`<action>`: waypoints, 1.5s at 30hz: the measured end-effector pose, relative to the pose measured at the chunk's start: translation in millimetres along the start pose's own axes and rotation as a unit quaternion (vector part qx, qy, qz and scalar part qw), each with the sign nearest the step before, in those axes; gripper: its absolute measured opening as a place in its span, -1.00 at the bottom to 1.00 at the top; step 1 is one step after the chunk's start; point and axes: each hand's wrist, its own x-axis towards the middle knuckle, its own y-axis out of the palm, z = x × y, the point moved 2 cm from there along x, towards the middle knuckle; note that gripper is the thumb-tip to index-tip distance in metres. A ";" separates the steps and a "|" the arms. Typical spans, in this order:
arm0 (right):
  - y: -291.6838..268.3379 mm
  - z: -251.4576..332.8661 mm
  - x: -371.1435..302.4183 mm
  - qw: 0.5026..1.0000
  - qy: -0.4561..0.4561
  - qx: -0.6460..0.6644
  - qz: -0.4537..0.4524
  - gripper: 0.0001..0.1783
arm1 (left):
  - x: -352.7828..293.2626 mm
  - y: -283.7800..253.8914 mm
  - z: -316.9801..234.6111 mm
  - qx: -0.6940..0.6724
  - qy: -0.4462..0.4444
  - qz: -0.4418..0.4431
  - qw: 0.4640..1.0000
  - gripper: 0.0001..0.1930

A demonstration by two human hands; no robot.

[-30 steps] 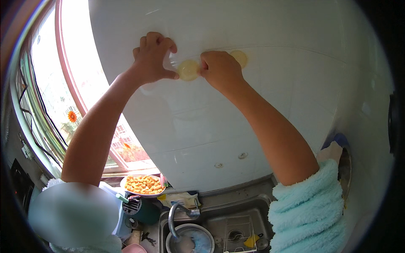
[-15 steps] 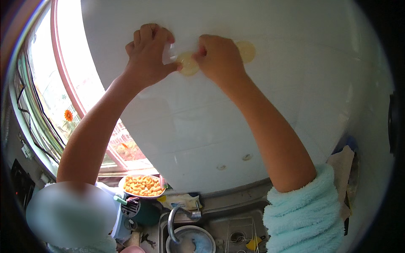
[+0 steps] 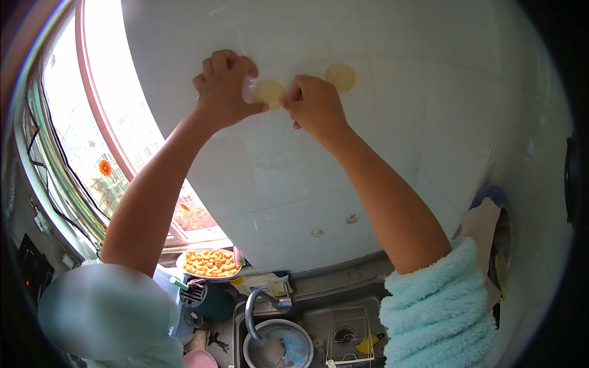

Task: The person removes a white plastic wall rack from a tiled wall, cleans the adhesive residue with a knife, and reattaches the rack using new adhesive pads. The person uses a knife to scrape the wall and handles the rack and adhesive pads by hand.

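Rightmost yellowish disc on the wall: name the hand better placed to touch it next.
Probably the right hand: it is close beside that rightmost disc; the left hand is farther, at the other disc.

A kitchen, shown by the metal sink [image 3: 316,308] and curved faucet [image 3: 250,311] at the lower centre of the frame, and the white tiled wall [image 3: 282,178] above.

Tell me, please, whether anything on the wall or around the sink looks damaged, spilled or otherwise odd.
I see no clear spill. Low on the white wall, two small round spots interrupt the plain surface and look odd; whether they are damage or fittings, I cannot tell. The two yellowish discs show no clear damage.
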 end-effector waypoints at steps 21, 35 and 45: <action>-0.7 -5.4 -49.9 0.950 -0.227 -0.197 -0.079 -0.82 | -6.7 10.9 -13.8 -0.039 -0.032 -0.016 0.999 -0.31; 37.4 -2.4 -59.5 0.894 -0.228 -0.383 -0.048 -0.51 | -5.6 12.3 -0.2 -0.032 0.107 -0.059 0.992 -0.39; 2.6 7.8 -60.6 0.961 -0.190 -0.202 0.019 -0.30 | -0.2 -9.8 9.5 -0.109 0.020 0.014 0.994 -0.58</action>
